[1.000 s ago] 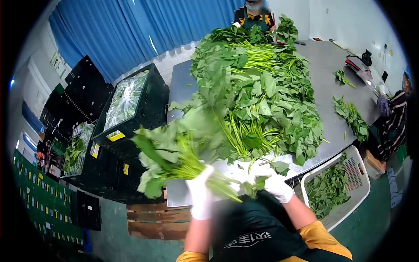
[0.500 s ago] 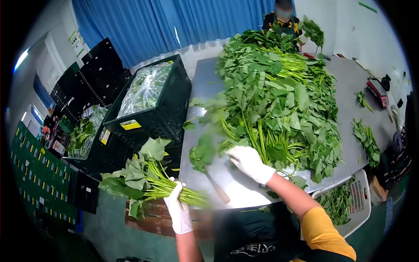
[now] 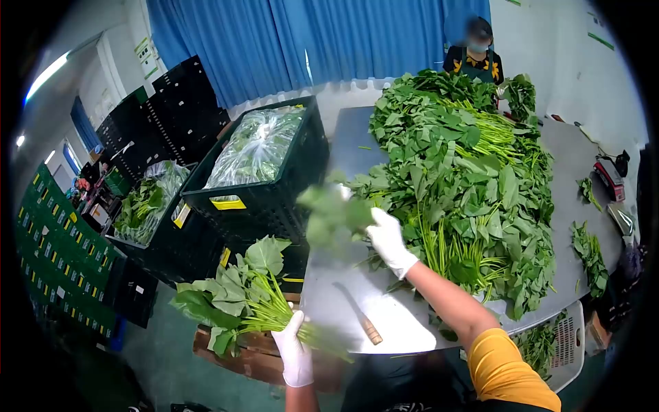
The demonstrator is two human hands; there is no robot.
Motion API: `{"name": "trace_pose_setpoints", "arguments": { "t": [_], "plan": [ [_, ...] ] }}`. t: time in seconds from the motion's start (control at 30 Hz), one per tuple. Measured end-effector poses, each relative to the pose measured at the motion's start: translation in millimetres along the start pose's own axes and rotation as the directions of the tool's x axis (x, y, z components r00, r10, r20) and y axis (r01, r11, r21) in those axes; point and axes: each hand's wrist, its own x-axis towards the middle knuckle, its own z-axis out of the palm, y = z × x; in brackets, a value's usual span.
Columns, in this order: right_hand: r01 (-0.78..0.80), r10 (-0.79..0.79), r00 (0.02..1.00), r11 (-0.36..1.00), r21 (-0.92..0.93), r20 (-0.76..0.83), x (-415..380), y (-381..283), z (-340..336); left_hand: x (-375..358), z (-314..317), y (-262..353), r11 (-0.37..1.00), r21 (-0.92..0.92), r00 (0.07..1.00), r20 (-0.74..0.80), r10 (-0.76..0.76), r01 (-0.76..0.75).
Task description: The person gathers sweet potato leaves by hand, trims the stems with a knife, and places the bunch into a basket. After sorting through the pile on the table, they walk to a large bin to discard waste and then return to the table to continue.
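Left hand (image 3: 295,351) at 6 o'clock is clamped on one gathered bunch of greens (image 3: 237,295), held off the table edge. One knife (image 3: 362,323) lies on the table (image 3: 347,147). Right hand (image 3: 388,239) grips a blurred sprig (image 3: 331,214) from the big pile (image 3: 467,185) at 1 o'clock; most looks unsorted. Two crates hold bagged greens (image 3: 255,147)

White gloves cover both hands; the leafy bunch (image 3: 237,299) is green, beside black crates (image 3: 268,199), before blue curtains (image 3: 274,41).

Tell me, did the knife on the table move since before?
Cannot tell. The knife lies near the table's front edge as before; only the camera seems to have shifted. The right hand lifts leaves.
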Motion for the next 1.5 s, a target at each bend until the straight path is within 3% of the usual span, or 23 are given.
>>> {"name": "trace_pose_setpoints", "arguments": {
  "t": [0.1, 0.13, 0.17, 0.27, 0.3, 0.43, 0.5, 0.53, 0.57, 0.63, 0.7, 0.8, 0.9, 1.1, 1.17, 1.2, 1.23, 1.3, 1.33, 1.37, 1.4, 1.43, 1.5],
  "plan": [
    [-0.325, 0.297, 0.945, 0.804, 0.498, 0.139, 2, -44, -63, -5, 16, 0, 0.998, -0.035, 0.998, 0.039, -0.043, 0.044],
    [-0.238, 0.229, 0.968, 0.739, 0.630, 0.097, -7, -19, -59, -7, 23, -1, 0.999, 0.011, 0.998, 0.042, -0.050, 0.050],
    [-0.240, 0.239, 0.967, 0.748, 0.619, 0.086, -15, -19, -67, -10, 31, -2, 0.998, 0.009, 0.996, 0.056, -0.065, 0.065],
    [-0.438, 0.417, 0.879, 0.518, 0.735, 0.231, -40, -20, -80, -26, 49, -4, 0.991, 0.077, 0.972, 0.200, -0.123, 0.109],
    [-0.439, 0.421, 0.878, 0.517, 0.735, 0.228, -49, -20, -82, -28, 47, -12, 0.988, 0.147, 0.952, 0.296, -0.084, 0.041],
    [-0.441, 0.481, 0.866, 0.597, 0.671, 0.141, -81, -32, -88, -60, 84, 0, 0.978, 0.130, 0.948, 0.253, -0.193, 0.164],
    [-0.503, 0.528, 0.845, 0.733, 0.458, 0.085, -92, -57, -98, -72, 92, -6, 0.973, 0.125, 0.945, 0.243, -0.220, 0.194],
    [-0.354, 0.368, 0.929, 0.859, 0.370, 0.033, -98, -66, -99, -74, 93, -16, 0.976, 0.105, 0.937, 0.277, -0.212, 0.190],
    [-0.479, 0.512, 0.857, 0.750, 0.457, 0.057, -98, -90, -103, -76, 94, -25, 0.979, 0.084, 0.929, 0.310, -0.203, 0.186],
    [-0.581, 0.610, 0.772, 0.562, 0.589, 0.179, -106, -108, -104, -81, 94, -39, 0.973, 0.118, 0.920, 0.318, -0.228, 0.200],
    [-0.469, 0.548, 0.822, 0.495, 0.731, 0.156, -117, -111, -97, -78, 91, -55, 0.986, 0.113, 0.933, 0.325, -0.156, 0.126],
    [-0.629, 0.590, 0.766, 0.604, 0.490, 0.255, -137, -100, -96, -80, 89, -61, 0.979, 0.188, 0.934, 0.331, -0.132, 0.072],
    [-0.661, 0.621, 0.713, 0.441, 0.607, 0.326, -141, -94, -97, -78, 86, -65, 0.968, 0.237, 0.929, 0.334, -0.161, 0.082],
    [-0.706, 0.589, 0.695, 0.448, 0.549, 0.413, -152, -104, -134, -83, 86, -66, 0.954, 0.222, 0.879, 0.390, -0.275, 0.200],
    [-0.565, 0.473, 0.739, 0.823, 0.058, 0.480, -163, -112, -153, -89, 87, -66, 0.946, 0.267, 0.848, 0.444, -0.291, 0.185],
    [-0.664, 0.507, 0.728, 0.688, 0.293, 0.462, -184, -101, -146, -94, 90, -65, 0.940, 0.301, 0.816, 0.495, -0.299, 0.161],
    [-0.670, 0.519, 0.725, 0.683, 0.289, 0.454, -200, -92, -151, -97, 92, -64, 0.937, 0.305, 0.808, 0.501, -0.310, 0.171],
    [-0.743, 0.669, 0.644, 0.431, 0.512, 0.371, -230, -75, -173, -103, 95, -55, 0.931, 0.307, 0.794, 0.508, -0.334, 0.195],
    [-0.626, 0.673, 0.706, 0.447, 0.639, 0.221, -241, -76, -193, -102, 96, -43, 0.955, 0.222, 0.764, 0.576, -0.290, 0.195],
    [-0.486, 0.670, 0.739, 0.467, 0.739, 0.063, -254, -75, -215, -96, 92, -41, 0.949, 0.316, 0.814, 0.549, -0.188, 0.006],
    [-0.335, 0.676, 0.710, 0.573, 0.748, -0.199, -274, -59, -235, -88, 89, -33, 0.936, 0.338, 0.894, 0.384, -0.231, 0.097],
    [-0.187, 0.639, 0.625, 0.680, 0.709, -0.448, -296, -42, -257, -74, 81, -33, 0.927, 0.348, 0.920, 0.299, -0.255, 0.143],
    [0.085, 0.796, 0.308, 0.523, 0.848, -0.522, -331, -25, -302, -67, 85, -20, 0.969, 0.079, 0.954, 0.178, -0.243, 0.232]
  ]
}}
